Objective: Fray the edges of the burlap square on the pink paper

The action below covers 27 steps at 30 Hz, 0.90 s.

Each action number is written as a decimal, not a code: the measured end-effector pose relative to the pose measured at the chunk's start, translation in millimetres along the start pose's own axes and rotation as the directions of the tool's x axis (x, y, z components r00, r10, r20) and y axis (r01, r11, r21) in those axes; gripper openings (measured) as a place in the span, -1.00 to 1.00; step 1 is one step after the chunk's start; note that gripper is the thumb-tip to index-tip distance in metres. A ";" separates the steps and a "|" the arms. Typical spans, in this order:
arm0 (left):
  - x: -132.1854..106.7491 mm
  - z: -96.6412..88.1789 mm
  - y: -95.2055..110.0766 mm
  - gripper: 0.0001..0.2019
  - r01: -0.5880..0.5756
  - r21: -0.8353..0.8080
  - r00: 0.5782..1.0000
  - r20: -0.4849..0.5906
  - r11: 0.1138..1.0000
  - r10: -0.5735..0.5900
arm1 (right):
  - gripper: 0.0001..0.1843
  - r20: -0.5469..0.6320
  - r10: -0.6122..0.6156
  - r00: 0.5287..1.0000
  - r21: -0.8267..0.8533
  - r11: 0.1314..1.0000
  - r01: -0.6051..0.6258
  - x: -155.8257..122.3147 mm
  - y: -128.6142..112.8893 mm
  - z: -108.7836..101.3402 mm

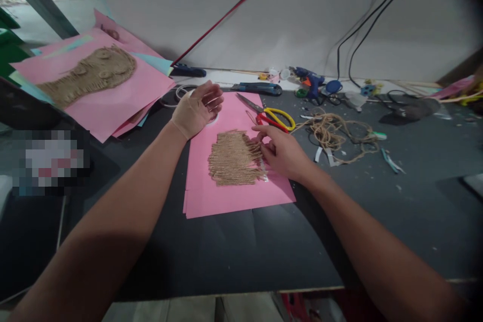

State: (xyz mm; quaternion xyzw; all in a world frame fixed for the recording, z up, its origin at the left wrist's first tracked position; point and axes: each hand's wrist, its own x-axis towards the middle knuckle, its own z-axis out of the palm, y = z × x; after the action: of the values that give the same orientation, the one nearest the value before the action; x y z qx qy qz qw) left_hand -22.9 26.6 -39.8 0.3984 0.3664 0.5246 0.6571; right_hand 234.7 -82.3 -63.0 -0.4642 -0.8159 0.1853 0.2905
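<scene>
A patch of brown twine, laid in close parallel rows, lies on pink paper. My right hand is at its uneven right edge, index finger stretched out and thumb apart from it, close against the loose twine ends. Exactly where the fingertips touch is hard to see. Above the paper's upper left corner is my left hand, fingers loosely extended and palm partly turned up. Beneath it a white ring, like a tape roll, shows in part. Scissors with yellow and red handles lie beyond the patch, blades pointing up-left.
Tangled twine and scraps lie right of the paper. Along the wall are a blue utility knife and a blue glue gun. At left, stacked pink sheets carry a larger twine-covered shape. Cables hang down the wall.
</scene>
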 end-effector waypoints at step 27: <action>-4.0 5.3 2.9 -0.77 0.016 0.019 1.000 -0.022 1.000 -0.015 | -0.39 -0.021 0.007 1.000 0.068 0.998 -0.005 -1.8 -1.2 0.4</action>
State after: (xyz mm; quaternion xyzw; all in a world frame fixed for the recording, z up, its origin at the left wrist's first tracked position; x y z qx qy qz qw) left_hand -20.0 22.3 -34.7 0.3962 0.3816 0.5201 0.6534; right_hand 234.4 -84.5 -63.1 -0.4585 -0.8047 0.2086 0.3143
